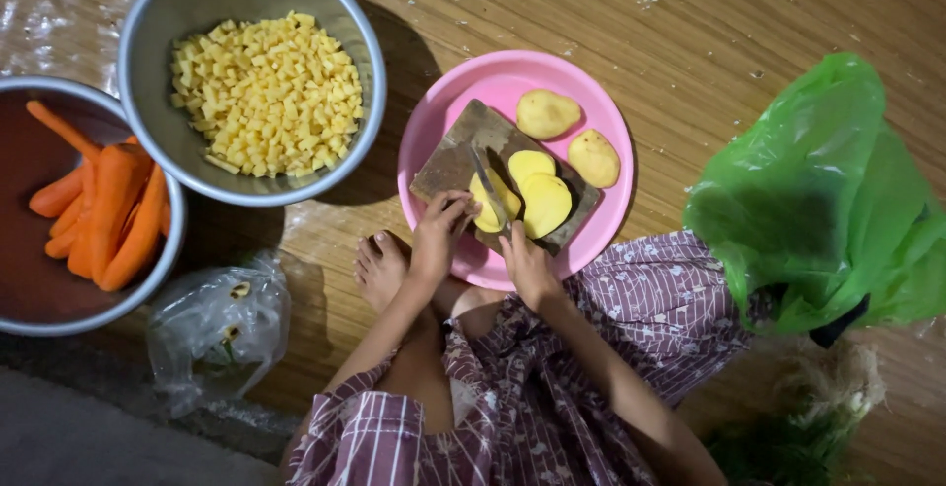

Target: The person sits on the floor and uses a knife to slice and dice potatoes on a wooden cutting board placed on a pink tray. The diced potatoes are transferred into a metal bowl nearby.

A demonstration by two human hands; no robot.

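Potato slices (532, 195) lie on a small dark wooden cutting board (463, 151), which sits inside a round pink plastic basin (463, 102) on the wooden floor (690, 23). Three flat yellow slices can be counted, overlapping one another; the leftmost is partly covered by fingers and blade, so there may be more beneath. Two whole peeled potatoes (548, 113) rest in the basin just beyond the board, side by side.

The left hand (439, 235) is curled with its fingertips pressed down on the leftmost slice at the near edge of the board. The right hand (527, 264) is closed around the handle of a knife (488, 185), whose blade lies across the same slice, pointing away from the person; the handle itself is hidden inside the fist.

Two round steel bowls stand to the left, rims touching or nearly so. The upper bowl (158, 13) holds a heap of small yellow potato cubes (266, 92), too many to count. The lower bowl (20, 318), cut off by the left edge, holds orange peeled carrots (113, 210), about six, though they overlap and the count is uncertain.

Two bags are in view. A crumpled clear plastic bag (212, 323) lies below the bowls; its contents are hard to make out. A bright green plastic bag (828, 200), bunched and closed on itself, sits at the right, its contents hidden. Below it, something green and leafy (788, 437) is dim and unclear.

One bare foot (379, 269) rests just beside the basin, above a lap in patterned purple cloth (552, 387).
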